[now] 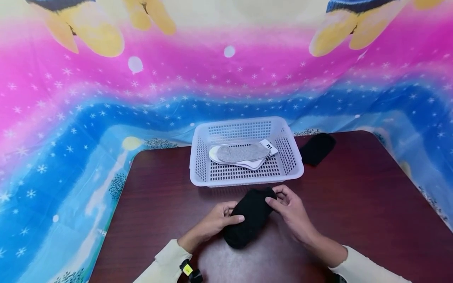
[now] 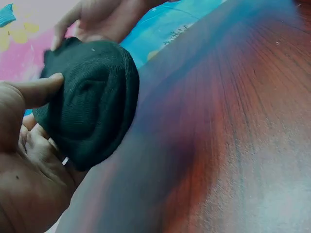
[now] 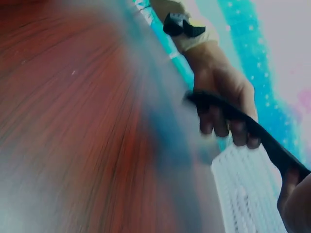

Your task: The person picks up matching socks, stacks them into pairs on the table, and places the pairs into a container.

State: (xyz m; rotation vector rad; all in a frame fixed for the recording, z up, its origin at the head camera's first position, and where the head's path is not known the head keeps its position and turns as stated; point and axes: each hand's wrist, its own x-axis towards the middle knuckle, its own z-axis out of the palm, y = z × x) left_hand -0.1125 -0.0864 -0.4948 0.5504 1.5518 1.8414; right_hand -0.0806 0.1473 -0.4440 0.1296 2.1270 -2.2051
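Left hand: grips the black sock, lower centre of frame.
Right hand: pinches the sock's upper end.
Sock: on the dark table, just below the white basket.

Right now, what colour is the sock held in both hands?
Black; the sock shows best in the head view.

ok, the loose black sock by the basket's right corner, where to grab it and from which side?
Probably from above, pinching across its near, narrower end. The loose black sock lies flat on the table, so there is no edge to get under. The white basket crowds its left, so coming from the right or front looks clearer.
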